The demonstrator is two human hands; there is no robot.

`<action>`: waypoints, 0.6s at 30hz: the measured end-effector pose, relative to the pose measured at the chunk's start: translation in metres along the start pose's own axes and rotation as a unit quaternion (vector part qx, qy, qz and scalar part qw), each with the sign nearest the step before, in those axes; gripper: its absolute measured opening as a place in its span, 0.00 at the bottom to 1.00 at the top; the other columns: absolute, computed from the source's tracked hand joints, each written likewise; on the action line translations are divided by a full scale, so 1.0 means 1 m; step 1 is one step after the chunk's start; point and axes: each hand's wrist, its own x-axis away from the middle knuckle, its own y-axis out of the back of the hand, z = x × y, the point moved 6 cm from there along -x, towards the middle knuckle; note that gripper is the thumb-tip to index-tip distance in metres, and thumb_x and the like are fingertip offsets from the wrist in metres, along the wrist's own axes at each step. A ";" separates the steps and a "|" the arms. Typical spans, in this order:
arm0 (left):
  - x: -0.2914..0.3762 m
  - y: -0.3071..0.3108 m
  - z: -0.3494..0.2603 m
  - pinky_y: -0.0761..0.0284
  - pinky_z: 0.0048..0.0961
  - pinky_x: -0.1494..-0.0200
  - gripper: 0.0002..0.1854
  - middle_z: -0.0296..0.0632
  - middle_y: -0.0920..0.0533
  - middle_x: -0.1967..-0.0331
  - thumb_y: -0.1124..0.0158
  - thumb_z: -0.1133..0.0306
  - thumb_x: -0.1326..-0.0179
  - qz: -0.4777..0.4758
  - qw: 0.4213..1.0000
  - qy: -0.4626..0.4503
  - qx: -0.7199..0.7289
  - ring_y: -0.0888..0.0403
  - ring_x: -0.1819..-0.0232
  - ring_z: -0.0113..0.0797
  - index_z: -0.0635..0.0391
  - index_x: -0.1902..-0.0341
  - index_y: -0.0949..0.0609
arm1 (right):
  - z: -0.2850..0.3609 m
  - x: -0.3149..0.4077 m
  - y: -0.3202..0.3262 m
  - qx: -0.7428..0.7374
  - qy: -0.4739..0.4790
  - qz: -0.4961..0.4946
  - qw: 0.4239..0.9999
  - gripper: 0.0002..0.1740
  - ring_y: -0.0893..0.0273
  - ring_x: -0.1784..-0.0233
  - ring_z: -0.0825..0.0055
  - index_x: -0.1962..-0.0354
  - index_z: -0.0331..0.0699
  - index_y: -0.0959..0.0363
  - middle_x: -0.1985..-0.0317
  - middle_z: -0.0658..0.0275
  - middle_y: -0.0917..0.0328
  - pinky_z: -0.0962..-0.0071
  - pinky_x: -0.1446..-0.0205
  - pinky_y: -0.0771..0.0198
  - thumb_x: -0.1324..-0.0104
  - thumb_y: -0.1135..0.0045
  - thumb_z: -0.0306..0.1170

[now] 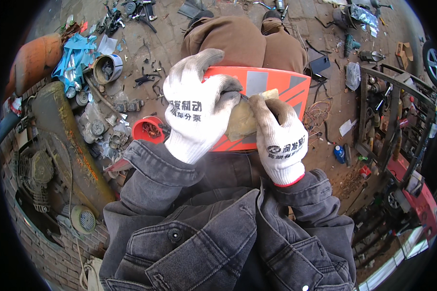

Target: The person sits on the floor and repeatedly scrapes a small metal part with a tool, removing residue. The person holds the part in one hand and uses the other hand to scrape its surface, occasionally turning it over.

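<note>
Both my hands wear white knit gloves with dirty fingertips and printed writing. My left hand pinches a small dark piece between thumb and forefinger. My right hand has its fingertips closed close beside that piece, over a crumpled yellowish, translucent packet. Part of the packet is hidden behind my right fingers. Under both hands is a flat orange-red panel with grey stripes, perhaps a carton, in front of my brown-trousered legs. What the packet contains cannot be made out.
A red bucket of scraps stands left of my left wrist. Farther left are an open tin and an orange cylinder. Loose wires and a blue bottle lie to the right, before a metal frame rack.
</note>
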 end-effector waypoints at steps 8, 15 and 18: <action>0.001 -0.003 0.000 0.31 0.44 0.37 0.10 0.42 0.19 0.39 0.25 0.66 0.54 -0.010 1.000 -0.008 -0.001 0.25 0.40 0.47 0.46 0.64 0.11 | 0.000 -0.005 0.002 0.018 0.011 0.089 0.996 0.26 0.15 0.55 0.58 0.42 0.41 0.22 0.54 0.56 0.18 0.65 0.55 0.17 0.39 0.41 0.21; 0.004 -0.005 0.002 0.31 0.43 0.37 0.10 0.40 0.19 0.42 0.26 0.67 0.54 -0.029 0.999 -0.013 0.007 0.24 0.41 0.47 0.46 0.65 0.11 | -0.005 -0.002 0.004 0.023 0.020 0.084 0.996 0.26 0.16 0.57 0.57 0.42 0.41 0.23 0.54 0.57 0.19 0.64 0.56 0.18 0.40 0.42 0.22; 0.004 -0.004 0.002 0.31 0.43 0.37 0.10 0.39 0.19 0.43 0.26 0.67 0.54 -0.038 0.999 -0.025 0.014 0.25 0.40 0.46 0.46 0.65 0.11 | -0.009 0.003 0.006 0.023 0.051 0.039 0.998 0.26 0.16 0.60 0.58 0.42 0.40 0.25 0.55 0.58 0.20 0.63 0.61 0.19 0.40 0.42 0.24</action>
